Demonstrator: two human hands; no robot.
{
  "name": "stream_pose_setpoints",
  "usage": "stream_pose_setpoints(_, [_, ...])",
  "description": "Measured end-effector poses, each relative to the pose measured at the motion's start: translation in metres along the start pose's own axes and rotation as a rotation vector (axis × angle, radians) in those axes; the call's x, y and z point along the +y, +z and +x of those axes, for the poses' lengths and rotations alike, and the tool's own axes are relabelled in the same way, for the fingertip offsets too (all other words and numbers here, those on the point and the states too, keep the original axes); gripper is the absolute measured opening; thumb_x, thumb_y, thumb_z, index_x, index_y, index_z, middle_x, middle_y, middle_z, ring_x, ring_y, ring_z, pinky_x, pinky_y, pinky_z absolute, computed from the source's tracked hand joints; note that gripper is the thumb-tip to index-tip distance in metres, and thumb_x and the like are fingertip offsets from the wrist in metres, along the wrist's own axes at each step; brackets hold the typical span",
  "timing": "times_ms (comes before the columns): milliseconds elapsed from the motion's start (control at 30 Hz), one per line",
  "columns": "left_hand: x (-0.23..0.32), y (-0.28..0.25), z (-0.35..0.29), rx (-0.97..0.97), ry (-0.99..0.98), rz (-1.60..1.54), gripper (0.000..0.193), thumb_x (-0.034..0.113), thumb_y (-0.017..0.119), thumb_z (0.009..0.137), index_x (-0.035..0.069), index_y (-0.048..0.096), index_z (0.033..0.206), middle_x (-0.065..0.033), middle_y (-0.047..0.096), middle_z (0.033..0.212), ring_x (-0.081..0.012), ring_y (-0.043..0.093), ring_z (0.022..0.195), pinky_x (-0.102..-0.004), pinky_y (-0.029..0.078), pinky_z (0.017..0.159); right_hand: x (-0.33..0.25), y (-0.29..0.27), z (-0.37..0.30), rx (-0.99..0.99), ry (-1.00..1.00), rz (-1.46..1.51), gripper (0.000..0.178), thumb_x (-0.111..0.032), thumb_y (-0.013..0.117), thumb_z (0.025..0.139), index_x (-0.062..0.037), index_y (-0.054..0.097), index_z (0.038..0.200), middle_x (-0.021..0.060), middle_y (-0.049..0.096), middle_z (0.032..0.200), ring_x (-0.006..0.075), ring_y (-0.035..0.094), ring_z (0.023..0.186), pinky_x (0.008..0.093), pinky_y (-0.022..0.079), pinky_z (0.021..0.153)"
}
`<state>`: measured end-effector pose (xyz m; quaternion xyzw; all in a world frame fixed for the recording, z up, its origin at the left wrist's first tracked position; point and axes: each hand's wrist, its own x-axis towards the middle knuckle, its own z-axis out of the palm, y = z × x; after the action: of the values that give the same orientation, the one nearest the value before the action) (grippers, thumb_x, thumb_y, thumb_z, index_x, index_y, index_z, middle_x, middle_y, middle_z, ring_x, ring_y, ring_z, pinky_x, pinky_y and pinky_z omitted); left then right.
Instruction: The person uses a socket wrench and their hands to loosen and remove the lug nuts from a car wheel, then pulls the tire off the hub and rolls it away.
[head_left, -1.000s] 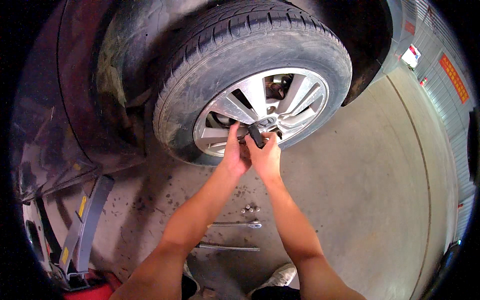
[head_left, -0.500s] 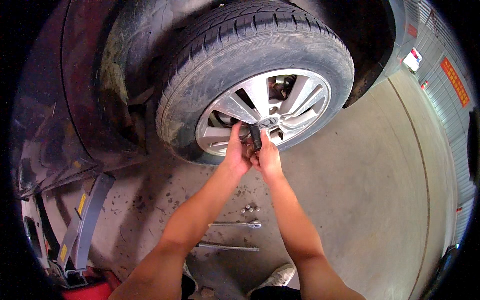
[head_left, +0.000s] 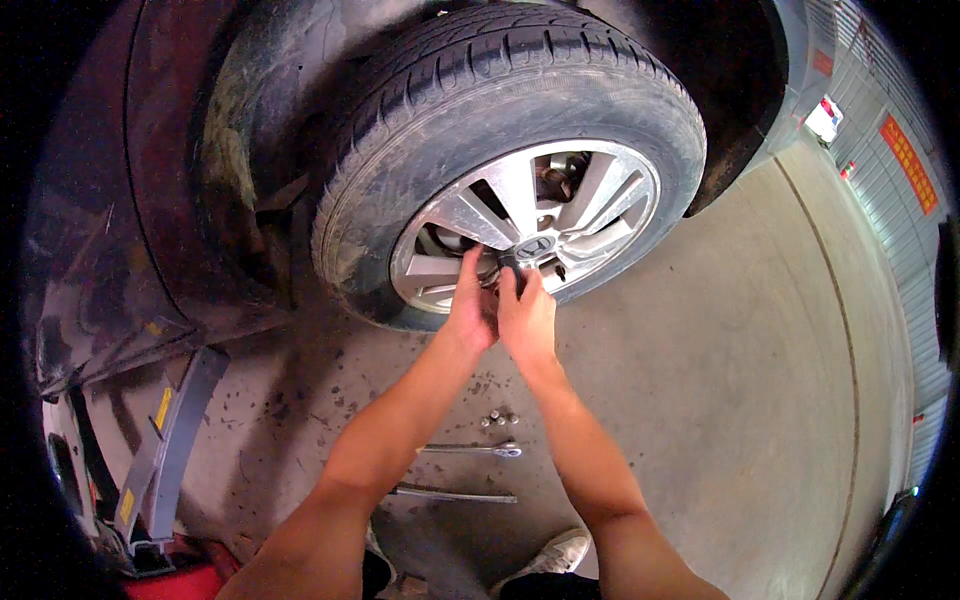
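Note:
At the lower part of the silver alloy rim (head_left: pixel 515 190), my right hand (head_left: pixel 528 318) is closed around a short black socket (head_left: pixel 514 262), just below the wheel's center cap (head_left: pixel 536 246). Its fingers hide most of the socket. Close beside it on the left, my left hand (head_left: pixel 470 308) has one finger stretched up toward a spoke. The rest of its fingers are partly hidden between the two hands. The rim sits in a dusty black tire (head_left: pixel 390 205) under the car's dark wheel arch.
On the concrete floor below my hands lie several small silver lug nuts (head_left: pixel 499 418), a ratchet wrench (head_left: pixel 508 450) and a metal bar (head_left: pixel 460 494). A grey lift arm (head_left: pixel 180 440) stands at the left, by a red base (head_left: pixel 185 570). Dark car bodywork (head_left: pixel 80 200) fills the left side.
My right hand has shifted slightly up and left, its fingers now covering more of the black socket. My left hand stays at nearly the same place.

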<state>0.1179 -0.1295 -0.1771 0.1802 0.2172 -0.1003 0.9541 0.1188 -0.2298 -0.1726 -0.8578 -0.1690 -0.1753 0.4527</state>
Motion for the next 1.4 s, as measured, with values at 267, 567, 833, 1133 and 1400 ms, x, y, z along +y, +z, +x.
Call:
stream_pose_setpoints(267, [-0.002,0.003,-0.001,-0.085,0.045,0.009,0.064,0.067,0.059,0.093,0.006,0.065,0.114,-0.0110,0.071,0.104,-0.0266,0.069,0.096,-0.0422,0.055,0.093,0.003,0.006,-0.004,0.073,0.185,0.149,0.043,-0.025,0.076,0.089,0.0064,0.059,0.115,0.0246,0.071,0.097,0.0374,0.071,0.093,0.0436,0.054,0.085])
stream_pose_setpoints(567, [-0.005,0.000,-0.004,-0.085,0.067,0.061,0.066,0.069,0.058,0.093,0.008,0.065,0.117,-0.0076,0.070,0.102,-0.0259,0.069,0.093,-0.0421,0.055,0.090,0.023,-0.004,-0.015,-0.112,0.352,0.608,0.035,-0.023,0.072,0.096,-0.0003,0.059,0.119,0.0139,0.067,0.100,0.0206,0.063,0.093,0.0361,0.052,0.086])
stream_pose_setpoints(833, [-0.006,-0.005,-0.012,0.019,-0.023,0.263,0.072,0.076,0.056,0.092,0.013,0.063,0.125,-0.0045,0.069,0.119,-0.0219,0.064,0.114,-0.0446,0.040,0.107,0.031,-0.027,-0.012,-0.080,0.233,0.512,0.023,-0.012,0.067,0.099,-0.0034,0.058,0.118,0.0081,0.069,0.092,0.0141,0.064,0.083,0.0310,0.054,0.078])
stream_pose_setpoints(1133, [-0.021,-0.025,-0.007,-0.071,0.128,0.434,0.048,0.053,0.067,0.097,0.013,0.063,0.124,-0.0025,0.069,0.118,-0.0201,0.064,0.113,-0.0399,0.043,0.106,0.068,-0.025,-0.005,-0.132,0.145,0.267,0.035,-0.018,0.071,0.093,0.0039,0.058,0.116,0.0296,0.070,0.095,0.0493,0.069,0.092,0.0485,0.054,0.079])
stream_pose_setpoints(1400, [-0.046,-0.011,-0.003,0.003,0.362,0.637,0.040,0.024,0.076,0.097,0.005,0.064,0.130,-0.0021,0.068,0.124,-0.0125,0.066,0.108,-0.0292,0.054,0.094,0.072,-0.039,-0.002,-0.197,-0.010,0.123,0.030,-0.009,0.069,0.088,0.0029,0.058,0.113,0.0309,0.067,0.102,0.0508,0.064,0.099,0.0524,0.053,0.082])
